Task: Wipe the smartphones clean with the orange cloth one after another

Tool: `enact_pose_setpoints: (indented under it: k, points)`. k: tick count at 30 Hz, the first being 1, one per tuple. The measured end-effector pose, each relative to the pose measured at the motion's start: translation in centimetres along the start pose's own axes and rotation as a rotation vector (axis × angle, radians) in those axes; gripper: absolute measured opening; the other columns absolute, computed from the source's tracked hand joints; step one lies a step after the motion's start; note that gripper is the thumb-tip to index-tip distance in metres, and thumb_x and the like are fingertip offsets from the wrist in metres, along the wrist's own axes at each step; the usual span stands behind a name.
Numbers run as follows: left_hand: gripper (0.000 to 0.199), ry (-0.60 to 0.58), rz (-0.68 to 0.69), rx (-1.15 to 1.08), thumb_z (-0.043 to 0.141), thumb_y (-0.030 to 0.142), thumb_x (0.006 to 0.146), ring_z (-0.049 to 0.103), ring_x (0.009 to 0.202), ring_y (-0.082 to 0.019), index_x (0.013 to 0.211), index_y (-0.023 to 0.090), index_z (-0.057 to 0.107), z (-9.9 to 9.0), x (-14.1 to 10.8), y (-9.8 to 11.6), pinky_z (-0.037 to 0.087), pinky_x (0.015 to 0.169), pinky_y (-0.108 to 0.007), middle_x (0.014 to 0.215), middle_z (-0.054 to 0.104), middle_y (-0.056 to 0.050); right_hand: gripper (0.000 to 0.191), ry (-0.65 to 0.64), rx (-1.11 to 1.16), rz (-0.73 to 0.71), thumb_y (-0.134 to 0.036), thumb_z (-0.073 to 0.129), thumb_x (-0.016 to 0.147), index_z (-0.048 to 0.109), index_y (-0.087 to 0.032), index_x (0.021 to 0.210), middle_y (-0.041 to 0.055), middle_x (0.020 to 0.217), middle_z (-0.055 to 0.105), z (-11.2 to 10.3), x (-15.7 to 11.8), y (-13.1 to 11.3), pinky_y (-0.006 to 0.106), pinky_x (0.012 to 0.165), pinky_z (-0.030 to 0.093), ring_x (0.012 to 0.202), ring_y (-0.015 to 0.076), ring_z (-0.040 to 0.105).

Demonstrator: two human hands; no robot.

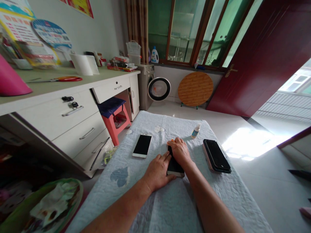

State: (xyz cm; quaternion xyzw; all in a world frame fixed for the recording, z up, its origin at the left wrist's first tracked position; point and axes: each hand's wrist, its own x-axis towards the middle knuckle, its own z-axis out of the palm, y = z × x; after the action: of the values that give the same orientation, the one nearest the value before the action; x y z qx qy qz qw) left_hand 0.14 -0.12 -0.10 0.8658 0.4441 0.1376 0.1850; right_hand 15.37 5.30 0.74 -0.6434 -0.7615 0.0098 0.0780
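Observation:
A dark-screened smartphone [175, 168] lies on the cloth-covered table in front of me. My left hand [157, 171] grips it along its left side, with the thumb at the near end. My right hand [179, 150] is pressed over the phone's far part. Under its fingers a bit of orange cloth [171, 141] sticks out; most of it is hidden. To the left lies a white phone [142, 146] with a black screen. On the right is a stack of phones [216, 156], a black one on top. A small spray bottle [195, 131] stands beyond my right hand.
The table wears a pale blue quilted cover [167, 207]. At left stands a desk [73, 119] bearing scissors [65, 79] and a paper roll [84, 64]. A red stool [116, 121] is tucked under it. A basin [79, 194] sits lower left. The washing machine door [159, 89] hangs open.

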Motion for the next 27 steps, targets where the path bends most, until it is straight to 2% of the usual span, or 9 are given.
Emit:
enact_pose_setpoints:
  k: [8,12,18,23,27]
  points:
    - [0.076,0.011,-0.009,-0.01,0.067,0.058,0.073,0.046,0.127,-0.032,0.133,0.015,0.047,-0.1,0.0,0.0,0.034,0.108,-0.043,0.144,0.045,-0.013,0.032,-0.017,-0.019,0.124,-0.028,0.038,0.096,0.07,-0.027,0.102,0.0073,0.099,0.055,-0.9,-0.8,1.3,0.028,0.078,0.03,0.092,0.0194,0.047]
    - [0.081,0.01,-0.007,-0.004,0.068,0.056,0.072,0.045,0.128,-0.033,0.136,0.013,0.045,-0.1,0.0,0.0,0.033,0.109,-0.042,0.146,0.042,-0.015,0.032,0.012,-0.019,0.174,-0.024,0.04,0.095,0.071,-0.025,0.1,0.0078,0.096,0.058,-0.9,-1.2,2.3,0.028,0.08,0.031,0.089,0.0189,0.05]
    - [0.08,0.001,-0.01,0.011,0.069,0.054,0.072,0.043,0.13,-0.032,0.137,0.014,0.044,0.1,0.0,0.0,0.031,0.111,-0.041,0.148,0.039,-0.014,0.03,0.071,-0.016,0.226,-0.022,0.042,0.092,0.071,-0.021,0.096,0.0081,0.095,0.061,-0.5,-1.7,3.2,0.027,0.083,0.032,0.09,0.0186,0.052]
    - [0.079,0.001,-0.001,0.0,0.069,0.053,0.072,0.043,0.131,-0.032,0.138,0.017,0.043,0.2,0.0,-0.2,0.029,0.112,-0.042,0.149,0.038,-0.013,0.03,0.073,-0.019,0.251,-0.021,0.041,0.093,0.071,-0.018,0.094,0.0091,0.096,0.062,-0.1,-1.5,2.9,0.028,0.084,0.032,0.092,0.0192,0.052]
    - [0.079,-0.026,-0.005,-0.012,0.069,0.051,0.073,0.042,0.131,-0.032,0.137,0.013,0.044,-0.3,0.0,-0.1,0.029,0.112,-0.041,0.148,0.039,-0.014,0.029,0.066,0.011,0.197,-0.02,0.041,0.093,0.07,-0.018,0.095,0.0086,0.096,0.061,0.0,-0.9,1.6,0.027,0.084,0.031,0.093,0.0189,0.051]
